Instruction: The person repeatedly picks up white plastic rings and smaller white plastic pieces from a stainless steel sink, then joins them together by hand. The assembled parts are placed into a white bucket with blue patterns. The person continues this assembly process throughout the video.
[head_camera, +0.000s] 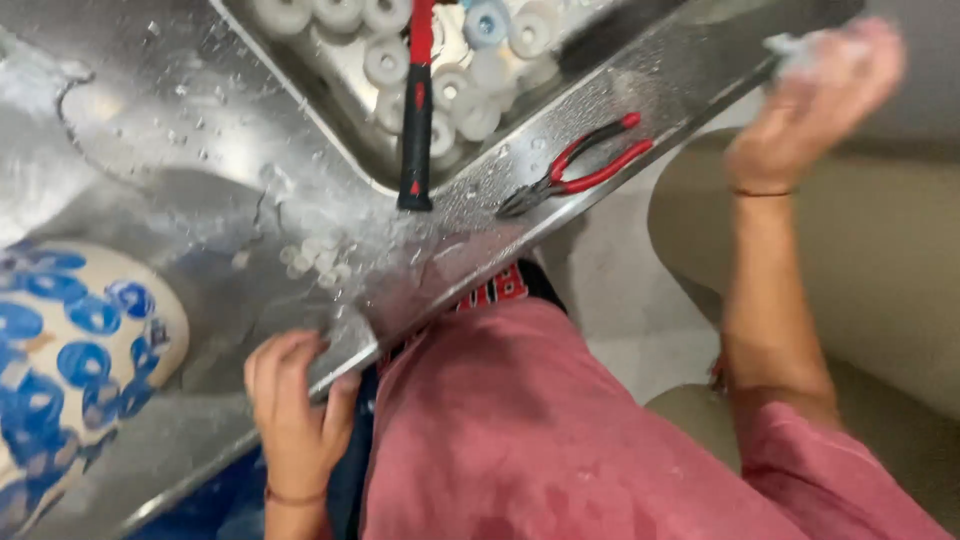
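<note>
My left hand grips the front edge of a wet stainless steel counter, thumb under the rim. My right hand is raised at the counter's far right end, blurred, closed on something pale and whitish that I cannot identify. A red and black hammer lies with its handle over the rim of a sink basin. Red-handled pliers lie on the counter's edge strip between the two hands. A small heap of white bits sits on the counter above my left hand.
The basin holds several white ring-shaped pieces and a pale blue one. A sack with blue ring shapes printed on it rests at the left. Beige bins stand on the floor at right. My pink shirt fills the lower middle.
</note>
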